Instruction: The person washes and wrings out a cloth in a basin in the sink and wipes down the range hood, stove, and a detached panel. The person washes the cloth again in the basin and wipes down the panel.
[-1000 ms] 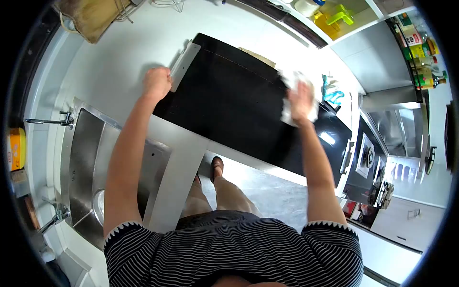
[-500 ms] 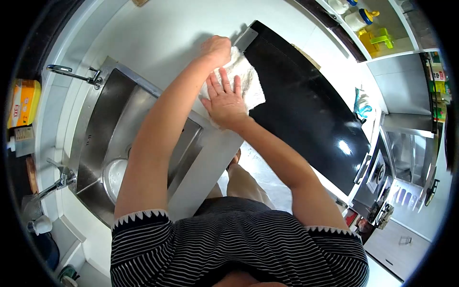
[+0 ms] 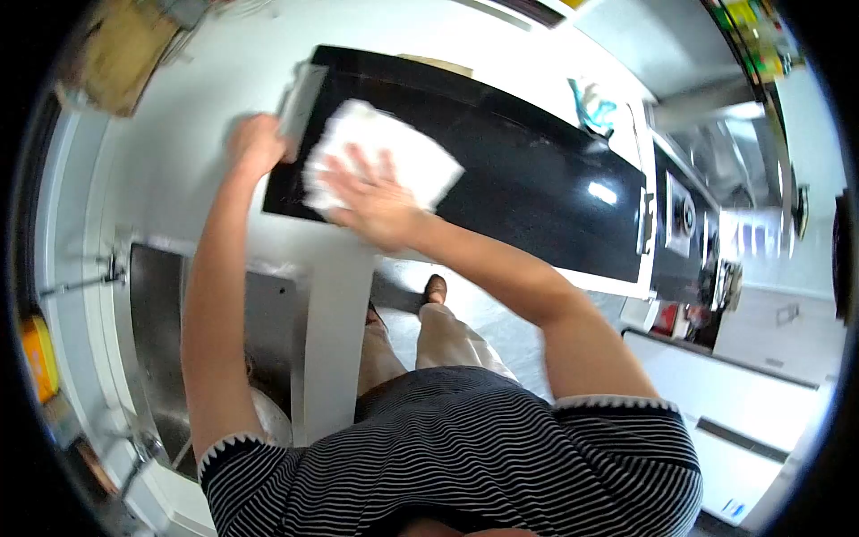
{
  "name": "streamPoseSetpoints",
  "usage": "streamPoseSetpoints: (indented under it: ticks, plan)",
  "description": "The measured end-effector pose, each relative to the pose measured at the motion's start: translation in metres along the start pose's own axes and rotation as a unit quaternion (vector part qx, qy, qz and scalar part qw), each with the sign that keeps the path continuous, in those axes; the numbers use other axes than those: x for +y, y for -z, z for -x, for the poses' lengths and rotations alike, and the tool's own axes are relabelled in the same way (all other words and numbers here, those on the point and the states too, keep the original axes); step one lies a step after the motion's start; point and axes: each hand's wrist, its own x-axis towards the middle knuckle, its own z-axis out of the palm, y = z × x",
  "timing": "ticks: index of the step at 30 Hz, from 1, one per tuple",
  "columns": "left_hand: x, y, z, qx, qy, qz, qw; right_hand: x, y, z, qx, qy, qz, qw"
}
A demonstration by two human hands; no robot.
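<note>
My right hand point(image 3: 371, 197), slightly blurred, lies flat with fingers spread on a white cloth point(image 3: 420, 166). The cloth is spread over the left part of a long, glossy black panel point(image 3: 546, 170). A grey metal strip point(image 3: 309, 94) runs along the panel's left end. My left hand point(image 3: 258, 145) is closed at that end, its fingers curled against the strip's edge; part of its grip is hidden.
A steel sink point(image 3: 161, 313) lies to the left, below my left arm, with a tap point(image 3: 112, 268) behind it. A cardboard piece point(image 3: 130, 54) is at the back left. A blue-and-white bundle point(image 3: 592, 107) stands behind the panel. A stove point(image 3: 682, 215) is farther right.
My view has swung toward the panel. My right hand and the cloth have moved from the panel's left edge onto its black surface. My left hand, earlier beside the cloth, is now apart from it.
</note>
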Motion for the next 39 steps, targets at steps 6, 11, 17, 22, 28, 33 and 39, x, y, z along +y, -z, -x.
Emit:
streamPoseSetpoints:
  ticks: [6, 11, 17, 22, 28, 33, 39]
  plan:
    - [-0.005, -0.003, 0.002, 0.024, -0.004, 0.092, 0.995, 0.058, 0.004, -0.004, 0.01, -0.067, 0.009, 0.998]
    - [-0.019, -0.012, -0.001, 0.023, -0.012, 0.09, 0.996, 0.251, 0.033, 0.189, 0.112, -0.323, 0.109, 0.934]
    - [-0.025, -0.022, -0.001, 0.076, -0.002, 0.062, 0.995, 0.336, 0.064, 0.323, 0.083, -0.631, 0.089, 0.766]
    - [-0.034, -0.027, -0.009, 0.065, -0.007, -0.015, 0.998, 0.208, -0.001, 0.213, 0.188, -0.384, 0.094, 0.899]
    - [-0.028, -0.015, -0.012, 0.048, -0.004, 0.013, 0.999, 0.103, 0.019, 0.195, 0.077, -0.223, -0.022, 0.972]
    - [-0.019, -0.008, -0.006, 0.014, 0.001, 0.025, 1.0, 0.195, 0.034, 0.391, 0.079, -0.443, 0.163, 0.878]
    - [-0.062, -0.044, -0.022, 0.089, -0.042, 0.023, 0.995, 0.151, 0.016, 0.308, 0.15, -0.577, -0.02, 0.802]
